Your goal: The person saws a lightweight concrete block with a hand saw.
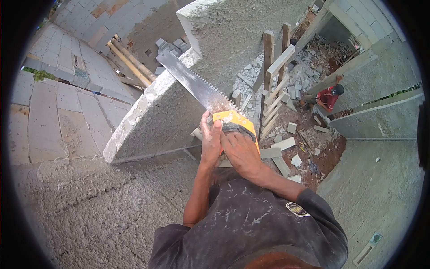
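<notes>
A hand saw [190, 83] with a yellow and black handle points up and to the left, its toothed edge on the upper right side. My right hand [241, 152] is closed on the saw's handle. On the other side, my left hand [210, 142] grips the handle near the base of the blade, with the thumb upright against it. The blade's far part lies over the white top edge of a rough plastered wall [156, 121]; whether it touches cannot be told.
Below at the right, a person in a red shirt [326, 98] sits by a wall among rubble. Upright wooden boards [268, 58] and loose block pieces [284, 143] stand or lie below. Bamboo poles [130, 62] lean behind the wall at upper left.
</notes>
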`<state>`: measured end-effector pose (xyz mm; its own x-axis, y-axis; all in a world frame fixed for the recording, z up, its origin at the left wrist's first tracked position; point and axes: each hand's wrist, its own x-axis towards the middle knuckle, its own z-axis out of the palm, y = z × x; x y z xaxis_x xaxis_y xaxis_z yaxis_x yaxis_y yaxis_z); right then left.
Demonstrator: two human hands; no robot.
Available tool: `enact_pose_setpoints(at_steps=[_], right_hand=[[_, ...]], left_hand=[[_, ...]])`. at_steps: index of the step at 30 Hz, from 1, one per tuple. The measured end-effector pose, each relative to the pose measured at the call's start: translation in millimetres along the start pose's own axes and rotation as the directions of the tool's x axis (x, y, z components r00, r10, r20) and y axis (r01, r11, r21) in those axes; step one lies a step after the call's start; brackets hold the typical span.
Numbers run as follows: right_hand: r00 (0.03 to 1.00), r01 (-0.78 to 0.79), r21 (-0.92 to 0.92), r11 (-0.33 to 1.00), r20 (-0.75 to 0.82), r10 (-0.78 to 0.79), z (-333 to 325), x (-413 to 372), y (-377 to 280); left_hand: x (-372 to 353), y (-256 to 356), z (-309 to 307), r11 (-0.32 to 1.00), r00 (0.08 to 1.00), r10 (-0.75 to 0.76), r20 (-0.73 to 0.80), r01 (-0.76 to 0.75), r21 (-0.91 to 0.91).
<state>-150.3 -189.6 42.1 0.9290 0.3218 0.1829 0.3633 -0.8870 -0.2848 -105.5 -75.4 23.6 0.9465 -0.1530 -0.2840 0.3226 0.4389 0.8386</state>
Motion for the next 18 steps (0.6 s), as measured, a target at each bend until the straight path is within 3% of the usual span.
enact_pose_setpoints(at_steps=[2,7,9,13,15,16,18], right_hand=[[0.997,0.012,0.019,1.0,0.08,-0.013,-15,-9,2],[1.0,0.024,0.047,0.999,-0.006,-0.024,-34,-29,5],[0.98,0.128,0.064,0.99,-0.163,-0.116,-42,-40,10],[0.976,0.067,0.173,0.983,-0.216,-0.029,-39,-63,19],[0.962,0.06,0.139,0.989,-0.271,-0.02,-32,-65,25],[0.96,0.055,0.132,0.99,-0.279,-0.016,-26,-64,26],[0.964,0.018,-0.091,0.996,-0.262,-0.042,-7,-53,22]], left_hand=[[4,-1,5,0.999,0.999,0.002,0.047,-0.004,0.049],[1,20,19,0.992,0.987,-0.121,0.105,0.115,0.06],[-1,18,29,0.995,0.994,-0.101,0.033,0.101,-0.011],[1,16,23,0.972,0.996,-0.09,-0.025,0.093,0.217],[0,19,18,0.941,0.997,-0.061,-0.037,0.07,0.33],[-1,19,22,0.952,0.998,-0.049,-0.039,0.059,0.302],[9,20,32,0.944,0.999,-0.033,-0.043,0.045,0.327]])
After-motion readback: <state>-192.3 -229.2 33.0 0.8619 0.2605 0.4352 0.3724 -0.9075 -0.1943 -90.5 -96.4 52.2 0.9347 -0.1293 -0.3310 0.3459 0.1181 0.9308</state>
